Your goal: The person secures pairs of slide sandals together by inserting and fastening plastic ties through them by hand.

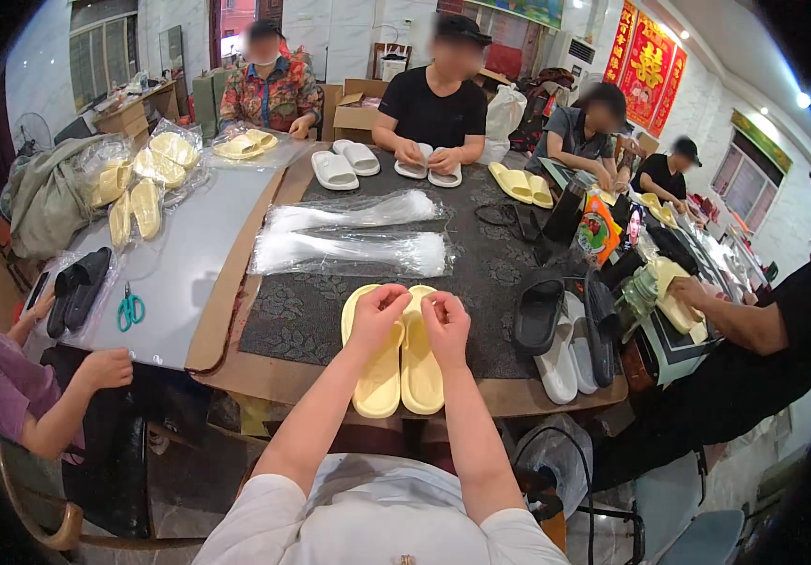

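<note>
A pair of pale yellow slide slippers (422, 381) lies side by side at the table's near edge, directly in front of me. My left hand (379, 318) is over the left slipper's strap, its fingers closed in a pinch. Over the right slipper, my right hand (447, 330) is pinched in the same way, a small gap from the left. Whatever the fingertips hold is too small to make out. Beyond the slippers are two clear bags of thin white plastic strands, a nearer bundle (353, 254) and a farther bundle (349, 216).
Black slippers (539, 311) and white slippers (556, 363) lie to my right. Teal scissors (130, 308), black slippers (80, 290) and bagged yellow slippers (168, 158) are on the grey table at left. Across the table, a person handles white slippers (428, 168); several others sit or stand around.
</note>
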{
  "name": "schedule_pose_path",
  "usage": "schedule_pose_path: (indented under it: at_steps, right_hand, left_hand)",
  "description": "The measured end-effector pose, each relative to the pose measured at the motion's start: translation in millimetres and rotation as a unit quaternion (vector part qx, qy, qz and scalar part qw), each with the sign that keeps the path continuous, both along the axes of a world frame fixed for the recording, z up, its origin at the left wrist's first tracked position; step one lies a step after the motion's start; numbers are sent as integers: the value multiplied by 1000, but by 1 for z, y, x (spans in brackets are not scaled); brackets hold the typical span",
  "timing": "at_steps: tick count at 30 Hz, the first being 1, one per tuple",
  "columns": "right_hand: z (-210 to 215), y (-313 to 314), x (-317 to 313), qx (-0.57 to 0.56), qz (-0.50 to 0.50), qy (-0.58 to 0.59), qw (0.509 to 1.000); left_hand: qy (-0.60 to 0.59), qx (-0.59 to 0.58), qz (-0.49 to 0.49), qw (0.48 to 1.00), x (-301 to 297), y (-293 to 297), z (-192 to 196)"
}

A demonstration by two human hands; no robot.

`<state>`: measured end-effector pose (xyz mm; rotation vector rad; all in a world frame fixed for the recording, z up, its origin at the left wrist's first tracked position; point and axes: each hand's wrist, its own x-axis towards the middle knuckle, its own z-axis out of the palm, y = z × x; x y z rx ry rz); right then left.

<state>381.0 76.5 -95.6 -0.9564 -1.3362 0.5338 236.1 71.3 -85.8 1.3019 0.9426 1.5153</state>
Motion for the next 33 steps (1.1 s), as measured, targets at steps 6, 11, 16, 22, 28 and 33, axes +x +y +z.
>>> schedule_pose_path:
  at_steps: [6, 11, 16, 22, 28, 33]
  right_hand:
    - [8, -5, -4, -50, 7, 102, 993]
    - [3, -6, -3, 42, -2, -56, 998]
    - [3, -4, -2, 22, -34, -11, 999]
    - [13, -9, -2, 108, -33, -75, 991]
    - [12, -12, -3, 64, -55, -32, 996]
    - [18, -15, -4, 128, -22, -109, 986]
  left_hand:
    - [-8, -3, -1, 1000, 3, -6, 5]
    - [-41, -9, 5, 999, 2, -6, 4]
    - [-19, 5, 6, 1000, 3, -5, 3]
    - [-34, 16, 2, 999, 1, -3, 3]
    - [-17, 12, -8, 1000, 4, -9, 7]
    - [-26, 10, 12, 1000, 1, -6, 3]
